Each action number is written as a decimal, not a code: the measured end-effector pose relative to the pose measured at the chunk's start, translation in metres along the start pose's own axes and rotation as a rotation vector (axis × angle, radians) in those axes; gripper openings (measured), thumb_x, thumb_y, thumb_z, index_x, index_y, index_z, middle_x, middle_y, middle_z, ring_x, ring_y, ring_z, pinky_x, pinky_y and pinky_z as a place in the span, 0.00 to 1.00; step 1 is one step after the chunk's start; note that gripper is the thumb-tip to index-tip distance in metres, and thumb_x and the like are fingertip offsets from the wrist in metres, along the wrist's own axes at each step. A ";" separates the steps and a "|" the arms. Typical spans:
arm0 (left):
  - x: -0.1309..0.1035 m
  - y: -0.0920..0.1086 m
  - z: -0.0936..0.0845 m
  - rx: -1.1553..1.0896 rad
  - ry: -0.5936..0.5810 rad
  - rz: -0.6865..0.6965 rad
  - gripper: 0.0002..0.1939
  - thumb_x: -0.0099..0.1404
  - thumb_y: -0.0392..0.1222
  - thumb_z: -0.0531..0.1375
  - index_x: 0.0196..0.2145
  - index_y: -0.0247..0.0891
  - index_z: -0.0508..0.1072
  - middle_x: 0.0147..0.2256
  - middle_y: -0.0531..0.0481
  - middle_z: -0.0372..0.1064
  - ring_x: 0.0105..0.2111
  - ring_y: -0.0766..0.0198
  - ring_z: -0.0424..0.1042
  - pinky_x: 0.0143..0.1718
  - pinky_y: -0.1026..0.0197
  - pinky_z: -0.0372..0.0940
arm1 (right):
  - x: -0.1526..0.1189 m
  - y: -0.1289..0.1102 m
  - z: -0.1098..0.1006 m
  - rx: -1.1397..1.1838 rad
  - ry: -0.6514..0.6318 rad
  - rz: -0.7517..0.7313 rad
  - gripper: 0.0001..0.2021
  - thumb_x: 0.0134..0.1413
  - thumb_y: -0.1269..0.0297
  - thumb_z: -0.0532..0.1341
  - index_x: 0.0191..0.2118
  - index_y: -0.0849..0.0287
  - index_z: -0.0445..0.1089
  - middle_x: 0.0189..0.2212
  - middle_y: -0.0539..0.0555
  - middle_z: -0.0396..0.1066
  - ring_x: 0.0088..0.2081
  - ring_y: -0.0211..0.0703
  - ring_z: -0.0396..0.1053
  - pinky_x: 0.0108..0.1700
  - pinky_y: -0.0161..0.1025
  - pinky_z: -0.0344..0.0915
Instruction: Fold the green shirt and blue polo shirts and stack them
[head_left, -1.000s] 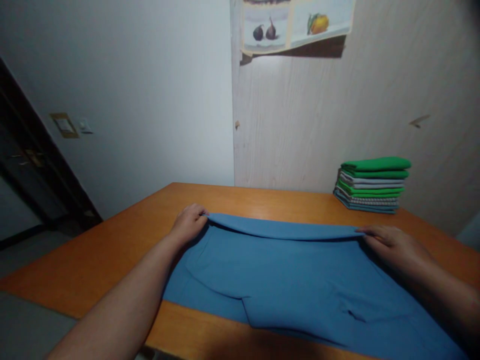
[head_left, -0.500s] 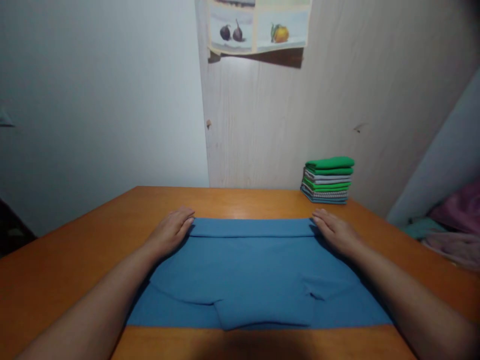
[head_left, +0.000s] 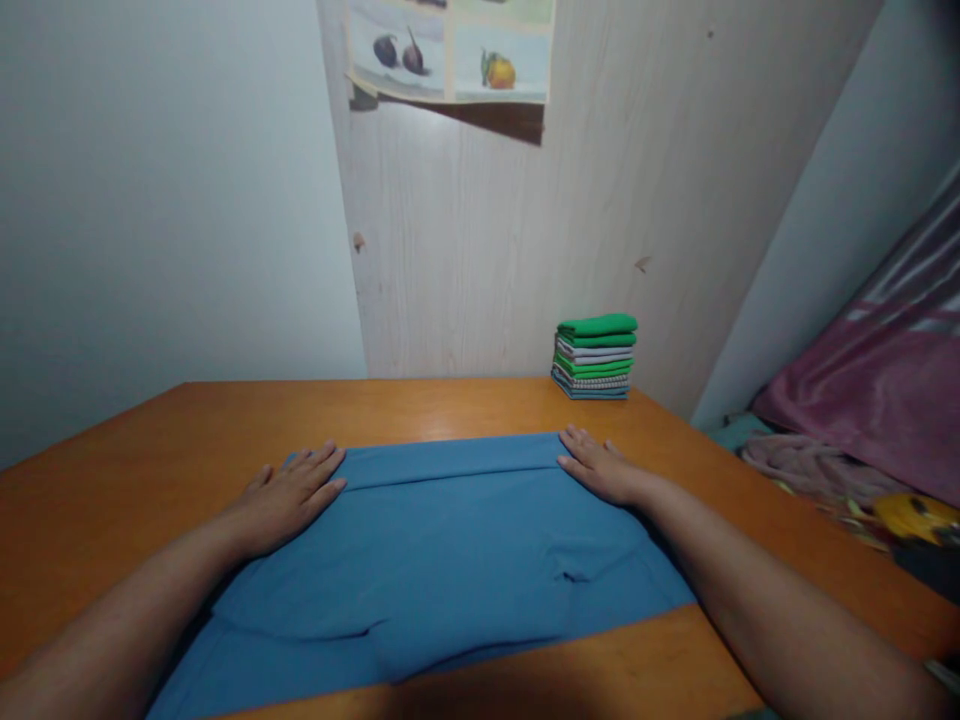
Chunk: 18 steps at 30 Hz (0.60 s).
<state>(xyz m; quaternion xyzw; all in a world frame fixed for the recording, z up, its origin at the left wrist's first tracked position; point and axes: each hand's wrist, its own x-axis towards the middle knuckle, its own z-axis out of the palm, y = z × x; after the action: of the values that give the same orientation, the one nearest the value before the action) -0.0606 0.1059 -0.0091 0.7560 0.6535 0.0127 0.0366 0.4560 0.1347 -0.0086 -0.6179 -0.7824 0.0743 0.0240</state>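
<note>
A blue cloth garment (head_left: pixel 450 550) lies spread on the wooden table, with a band folded over along its far edge and a few creases near its front. My left hand (head_left: pixel 289 497) rests flat on the far left corner of the cloth, fingers spread. On the far right corner lies my right hand (head_left: pixel 600 468), palm down with its fingers apart. Neither hand grips the fabric.
A neat stack of folded cloths (head_left: pixel 595 357), green, grey and blue, stands at the table's back right. Behind the wooden table (head_left: pixel 247 410) is a wall with a fruit picture (head_left: pixel 450 60). Pink fabric (head_left: pixel 862 390) hangs at the right.
The camera view has turned right, shifting the scene left. My hands have gone from curled at the band's ends to flat with fingers spread on the cloth.
</note>
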 end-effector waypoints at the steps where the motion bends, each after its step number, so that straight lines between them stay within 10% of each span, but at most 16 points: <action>1: 0.000 0.000 0.000 -0.009 0.006 -0.001 0.37 0.70 0.64 0.38 0.72 0.47 0.44 0.72 0.53 0.35 0.71 0.45 0.37 0.66 0.30 0.40 | 0.000 -0.001 -0.001 0.001 -0.003 0.003 0.41 0.64 0.36 0.36 0.74 0.57 0.40 0.73 0.59 0.34 0.72 0.56 0.34 0.68 0.63 0.37; 18: 0.000 -0.001 0.002 -0.025 0.082 0.002 0.36 0.71 0.62 0.41 0.71 0.47 0.48 0.71 0.48 0.40 0.70 0.40 0.42 0.64 0.27 0.43 | -0.004 -0.004 -0.003 -0.007 0.010 0.037 0.43 0.63 0.34 0.36 0.73 0.59 0.40 0.73 0.62 0.37 0.72 0.59 0.35 0.67 0.69 0.38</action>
<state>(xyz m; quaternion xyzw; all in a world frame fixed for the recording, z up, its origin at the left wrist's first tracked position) -0.0610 0.1063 -0.0113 0.7550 0.6534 0.0518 0.0192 0.4531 0.1305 -0.0049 -0.6328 -0.7708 0.0689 0.0243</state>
